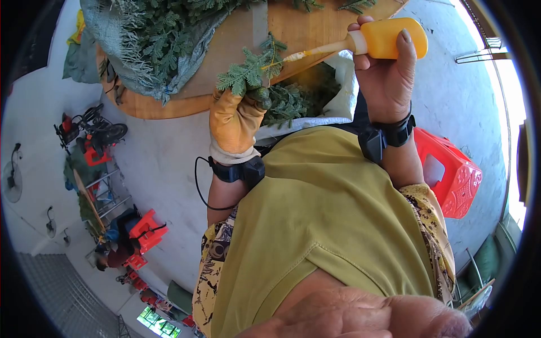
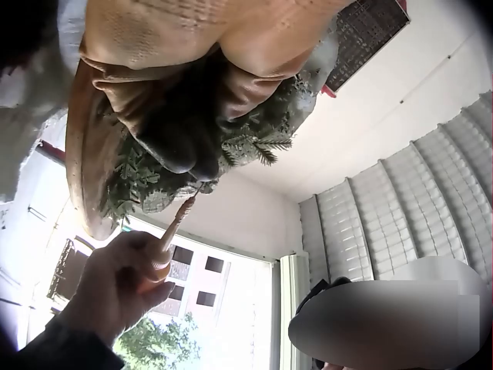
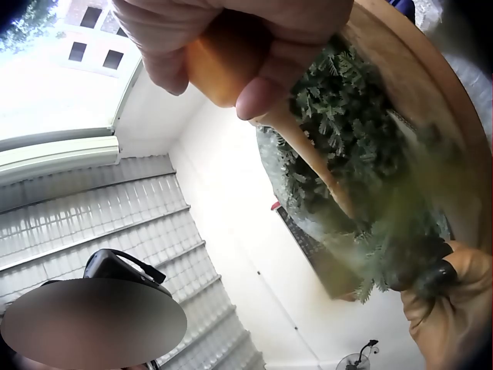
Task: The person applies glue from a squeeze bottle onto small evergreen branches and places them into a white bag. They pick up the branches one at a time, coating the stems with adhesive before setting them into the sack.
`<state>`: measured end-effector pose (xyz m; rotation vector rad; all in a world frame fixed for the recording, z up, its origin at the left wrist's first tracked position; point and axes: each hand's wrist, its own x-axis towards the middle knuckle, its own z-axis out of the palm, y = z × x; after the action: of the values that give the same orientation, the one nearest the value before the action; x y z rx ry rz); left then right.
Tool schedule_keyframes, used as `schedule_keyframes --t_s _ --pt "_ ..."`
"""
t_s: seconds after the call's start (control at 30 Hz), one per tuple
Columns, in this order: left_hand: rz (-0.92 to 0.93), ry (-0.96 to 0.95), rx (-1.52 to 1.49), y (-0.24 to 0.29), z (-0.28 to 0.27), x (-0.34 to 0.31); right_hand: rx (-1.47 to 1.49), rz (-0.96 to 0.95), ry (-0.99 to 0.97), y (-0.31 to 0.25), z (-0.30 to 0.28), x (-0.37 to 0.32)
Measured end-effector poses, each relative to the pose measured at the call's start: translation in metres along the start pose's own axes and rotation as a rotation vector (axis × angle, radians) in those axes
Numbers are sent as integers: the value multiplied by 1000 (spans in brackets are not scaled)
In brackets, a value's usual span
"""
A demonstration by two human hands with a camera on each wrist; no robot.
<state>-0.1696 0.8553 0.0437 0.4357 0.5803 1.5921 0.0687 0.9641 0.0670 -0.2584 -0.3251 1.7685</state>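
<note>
My left hand (image 1: 234, 125), in an orange work glove with dark fingertips, pinches a green fir sprig (image 1: 241, 74) over the near edge of the wooden table. My bare right hand (image 1: 386, 81) grips a yellow squeeze bottle (image 1: 399, 38), tilted on its side with its long nozzle (image 1: 321, 49) pointing left. The nozzle's tip, smeared with yellow, reaches right to the sprig's stem. In the right wrist view the bottle (image 3: 223, 62) sits between fingers and thumb, and the sprig (image 3: 373, 262) stands out from the gloved fingers (image 3: 435, 279).
A woven sack (image 1: 194, 59) full of fir branches (image 1: 163, 50) lies on the wooden table (image 1: 186, 107). Below the table edge is a white sack (image 1: 346, 84) with more greenery. A red plastic stool (image 1: 459, 180) stands at the right. A motorbike (image 1: 93, 129) is far left.
</note>
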Motion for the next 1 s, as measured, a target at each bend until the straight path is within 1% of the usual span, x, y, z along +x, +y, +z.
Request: schedule_keyframes --t_s 0.03,0.1,0.13,0.2,0.33,0.4,0.43,0.5,0.6,0.73,0.8,0.93,1.0 --pt "0 0 0 0 2 0 0 0 0 0 1 1" --pt "7 129 -76 -2 8 -1 3 -14 12 1 2 3" --pt "6 130 -76 -4 9 -1 2 -14 13 1 1 4" --pt "-18 112 -150 -7 10 0 -71 29 -47 1 -1 5" --pt "-63 48 -207 -11 4 1 2 47 -74 8 1 6" --pt "-57 10 -198 -13 4 1 -79 86 -95 9 6 6" --pt "-55 11 -199 -13 6 1 -80 88 -96 9 7 6" --pt "-67 74 -156 -12 14 -1 -103 83 -79 9 9 6" --pt "-47 88 -145 -14 16 0 -108 96 -84 10 8 6" --pt "-61 92 -141 -13 12 0 -75 63 -75 14 11 7" --pt "-63 79 -78 -13 10 -1 -87 51 -68 14 10 7" --pt "-75 93 -79 -13 8 0 -71 35 -53 14 10 8" --pt "-93 59 -126 -14 0 -1 -73 38 -50 12 8 8"
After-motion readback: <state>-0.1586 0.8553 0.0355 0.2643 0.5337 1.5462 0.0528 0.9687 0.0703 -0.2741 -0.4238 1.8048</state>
